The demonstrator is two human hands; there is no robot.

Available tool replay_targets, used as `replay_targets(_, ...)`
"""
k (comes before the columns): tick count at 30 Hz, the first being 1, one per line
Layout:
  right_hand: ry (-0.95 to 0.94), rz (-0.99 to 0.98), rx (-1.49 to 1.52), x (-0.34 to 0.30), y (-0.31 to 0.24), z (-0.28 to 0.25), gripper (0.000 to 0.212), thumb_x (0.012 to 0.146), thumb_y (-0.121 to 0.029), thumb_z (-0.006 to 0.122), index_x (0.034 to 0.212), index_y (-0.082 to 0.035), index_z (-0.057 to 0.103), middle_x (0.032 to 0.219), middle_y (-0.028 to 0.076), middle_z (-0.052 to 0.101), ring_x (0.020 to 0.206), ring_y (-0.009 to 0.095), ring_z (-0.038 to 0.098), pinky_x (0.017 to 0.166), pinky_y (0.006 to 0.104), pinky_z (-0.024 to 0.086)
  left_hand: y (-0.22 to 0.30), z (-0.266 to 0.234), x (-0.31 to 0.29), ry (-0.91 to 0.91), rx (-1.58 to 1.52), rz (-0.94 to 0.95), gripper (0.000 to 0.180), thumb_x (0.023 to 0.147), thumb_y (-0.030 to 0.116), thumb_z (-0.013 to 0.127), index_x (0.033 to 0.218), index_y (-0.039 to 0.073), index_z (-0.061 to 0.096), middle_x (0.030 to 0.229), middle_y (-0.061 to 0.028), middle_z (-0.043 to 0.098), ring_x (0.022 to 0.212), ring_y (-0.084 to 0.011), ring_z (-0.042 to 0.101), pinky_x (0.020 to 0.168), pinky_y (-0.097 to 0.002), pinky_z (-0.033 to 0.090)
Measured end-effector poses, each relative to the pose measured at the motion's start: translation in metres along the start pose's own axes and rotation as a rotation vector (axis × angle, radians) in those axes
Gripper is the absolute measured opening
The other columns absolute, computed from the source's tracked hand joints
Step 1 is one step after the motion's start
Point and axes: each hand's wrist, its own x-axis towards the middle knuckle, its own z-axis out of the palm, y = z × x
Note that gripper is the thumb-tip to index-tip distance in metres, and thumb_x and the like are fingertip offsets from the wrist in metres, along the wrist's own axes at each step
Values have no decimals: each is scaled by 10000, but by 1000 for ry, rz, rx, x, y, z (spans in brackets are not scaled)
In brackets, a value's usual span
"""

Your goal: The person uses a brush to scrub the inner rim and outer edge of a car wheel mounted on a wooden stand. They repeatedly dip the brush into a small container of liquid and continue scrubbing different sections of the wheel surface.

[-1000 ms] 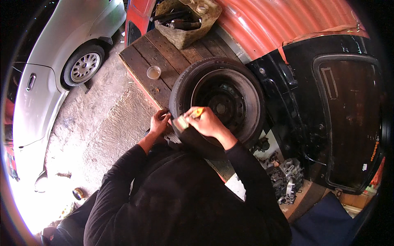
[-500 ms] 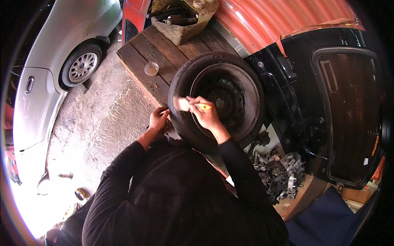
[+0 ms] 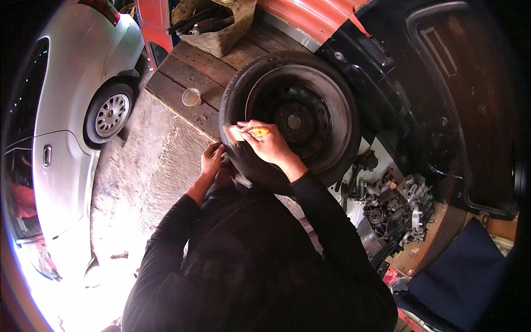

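Two bare hands work at a black tyre [image 3: 235, 119] on its dark steel wheel, which lies on a wooden platform [image 3: 185, 74] at centre. Right hand [image 3: 269, 145] is clenched around a small orange-handled tool [image 3: 251, 132] over the tyre's left sidewall. Left hand [image 3: 211, 161] presses curled fingers against the tyre's near-left edge; a silver car [image 3: 66, 138] stands far left.

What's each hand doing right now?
Left hand: fingers curled on the tyre edge.
Right hand: closed on a small orange-handled tool.
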Motion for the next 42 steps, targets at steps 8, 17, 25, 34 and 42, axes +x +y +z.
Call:
replay_targets(8, -272, 214, -2, -53, -13, -55, 11, 956, -6, 629, 966, -6, 626, 1187, 170, 731, 1142, 242, 702, 919, 324, 543, 11, -2, -8, 16, -27, -15, 460, 974, 346, 718, 1279, 9, 652, 1134, -93, 722, 1069, -184, 692, 838, -328, 578)
replay_targets(17, 1, 15, -60, -36, -5, -29, 28, 952, -7, 655, 952, 14, 637, 1081, 198, 747, 1102, 261, 719, 878, 331, 574, 14, -1, -12, -2, -33, -76, 519, 996, 366, 681, 1333, -21, 597, 1235, -127, 670, 1151, -225, 653, 934, -372, 554)
replay_targets(25, -87, 175, 98, -41, -1, -27, 21, 938, 31, 643, 936, 18, 626, 1052, 145, 756, 1146, 231, 701, 892, 317, 558, 19, -6, -11, -57, -11, -83, 566, 989, 382, 685, 1361, -29, 570, 1293, -149, 636, 1169, -250, 642, 960, -389, 546)
replay_targets(34, -151, 289, 107, -72, -13, -58, 19, 953, -5, 645, 955, 11, 635, 1176, 178, 736, 1082, 191, 711, 903, 302, 548, 21, -3, -14, 6, -55, -74, 505, 979, 350, 709, 1309, -22, 619, 1208, -134, 684, 1122, -233, 670, 917, -377, 570)
replay_targets(42, -73, 49, 14, -40, -4, -3, 37, 923, 38, 651, 945, 25, 624, 1067, 194, 744, 1110, 293, 715, 870, 324, 571, 27, -4, -16, -37, -15, -100, 550, 1003, 353, 667, 1379, -33, 556, 1269, -137, 649, 1167, -238, 637, 960, -389, 545)
